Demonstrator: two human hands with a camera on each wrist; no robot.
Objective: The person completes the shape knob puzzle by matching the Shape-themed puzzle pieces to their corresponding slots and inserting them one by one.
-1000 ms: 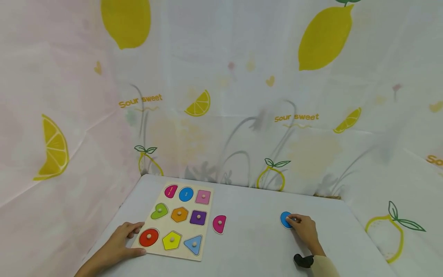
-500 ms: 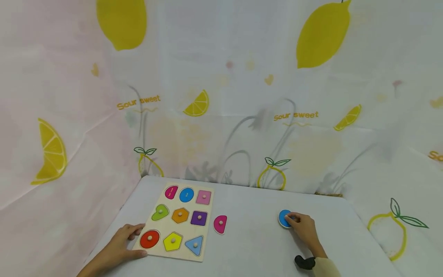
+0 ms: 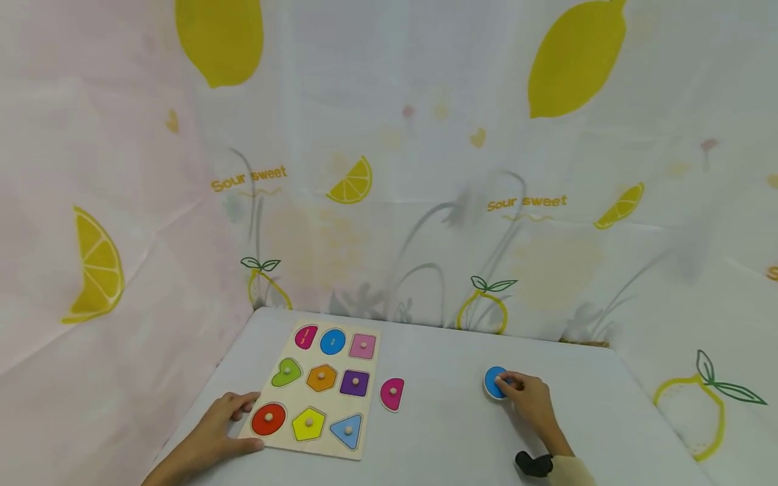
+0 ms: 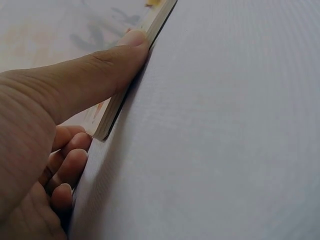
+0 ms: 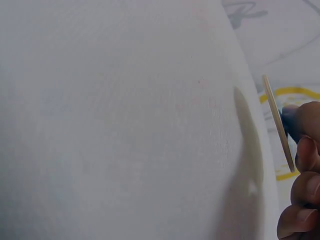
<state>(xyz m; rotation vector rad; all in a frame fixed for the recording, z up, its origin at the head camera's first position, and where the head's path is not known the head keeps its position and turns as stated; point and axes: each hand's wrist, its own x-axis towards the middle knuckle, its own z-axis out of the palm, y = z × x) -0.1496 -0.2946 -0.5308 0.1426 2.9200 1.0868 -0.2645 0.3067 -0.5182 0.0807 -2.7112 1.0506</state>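
My left hand (image 3: 213,428) holds the near-left corner of a wooden shape puzzle board (image 3: 334,403). In the left wrist view the thumb (image 4: 110,70) presses the near edge while the other fingers curl at the corner. My right hand (image 3: 537,408) pinches a round blue puzzle piece (image 3: 491,383) by its knob. In the right wrist view this piece is edge-on and raised off the table, with a shadow below. Just right of the board lies a magenta half-round piece (image 3: 392,398). At the board's far side, the magenta half-round slot (image 3: 306,336) and blue round slot (image 3: 332,341) hold no pieces.
Several knobbed pieces sit in the board, among them a red circle (image 3: 269,419), a yellow pentagon (image 3: 308,424) and a light blue triangle (image 3: 346,432). Lemon-printed cloth walls (image 3: 389,155) enclose the white table (image 3: 437,432) at the back and sides.
My right hand has lifted the blue piece off the table and moved it slightly left. The left hand stays on the board's corner; the view shifts slightly.
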